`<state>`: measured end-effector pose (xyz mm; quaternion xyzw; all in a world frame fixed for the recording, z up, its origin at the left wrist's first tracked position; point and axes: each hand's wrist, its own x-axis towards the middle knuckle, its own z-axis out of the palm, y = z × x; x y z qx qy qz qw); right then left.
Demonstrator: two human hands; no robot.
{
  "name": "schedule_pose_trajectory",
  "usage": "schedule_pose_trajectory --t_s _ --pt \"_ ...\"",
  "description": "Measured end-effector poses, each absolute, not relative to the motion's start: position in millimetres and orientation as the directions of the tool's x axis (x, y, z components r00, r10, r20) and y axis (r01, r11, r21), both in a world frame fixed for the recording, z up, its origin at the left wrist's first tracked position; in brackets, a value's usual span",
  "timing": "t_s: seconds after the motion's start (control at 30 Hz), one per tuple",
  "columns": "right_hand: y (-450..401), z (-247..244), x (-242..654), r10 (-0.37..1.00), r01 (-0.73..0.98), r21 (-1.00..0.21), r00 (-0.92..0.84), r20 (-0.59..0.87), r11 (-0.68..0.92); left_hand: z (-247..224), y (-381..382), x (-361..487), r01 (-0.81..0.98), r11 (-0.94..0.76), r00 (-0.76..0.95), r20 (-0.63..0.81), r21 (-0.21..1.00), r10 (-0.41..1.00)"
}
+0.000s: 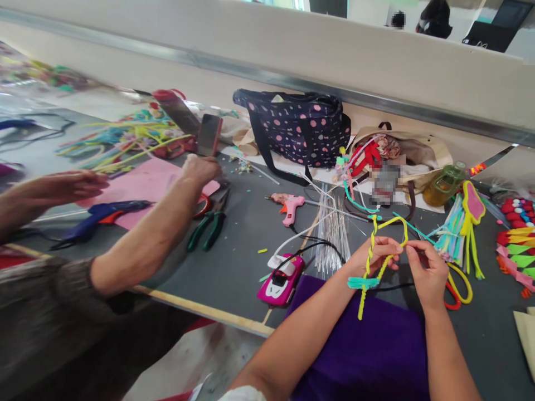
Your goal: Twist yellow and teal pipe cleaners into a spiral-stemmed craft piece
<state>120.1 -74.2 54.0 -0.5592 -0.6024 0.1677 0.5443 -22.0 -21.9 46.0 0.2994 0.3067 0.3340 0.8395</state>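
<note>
A yellow fuzzy stem shape (pixel 370 253) is held up above the table, with a twisted left side, a bent top corner and a teal piece (pixel 363 283) wrapped across its lower part. My left hand (pixel 381 253) is closed on the yellow stem, fingers pinching its right side. Close beside it, my right hand (pixel 427 268) pinches the same stem near the bend, thumb and forefinger together. Purple cloth (pixel 359 345) lies below both hands. Behind them are a bundle of thin clear sticks (pixel 332 236) and a teal stem.
A pink glue gun (pixel 290 206) and a magenta car-shaped device (pixel 281 281) lie left of my hands. Green-handled pliers (pixel 208 227) are near another person's arms (pixel 146 239). A patterned bag (pixel 296 131), a green bottle (pixel 445 186) and red-yellow scissors (pixel 462 287) stand or lie around.
</note>
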Motion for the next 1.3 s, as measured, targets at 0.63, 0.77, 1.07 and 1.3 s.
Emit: schedule_pose_trajectory --t_s 0.63,0.77,1.07,1.3 --pt "-75 58 120 0.841 0.575 -0.727 0.118 0.528 0.376 47 -22 -22 -0.395 0.597 0.587 -0.308 0.698 0.749" --pt "-75 58 119 0.850 0.558 -0.746 0.128 0.511 0.364 48 -23 -22 -0.401 0.599 0.594 -0.301 0.694 0.746" --pt "-75 55 119 0.943 0.293 -0.936 0.207 0.262 0.196 50 -25 -23 -0.405 0.608 0.623 -0.280 0.683 0.730" --pt "-71 49 118 0.976 -0.075 -0.997 0.219 -0.004 0.013 40 -21 -22 -0.381 0.629 0.660 -0.277 0.678 0.698"
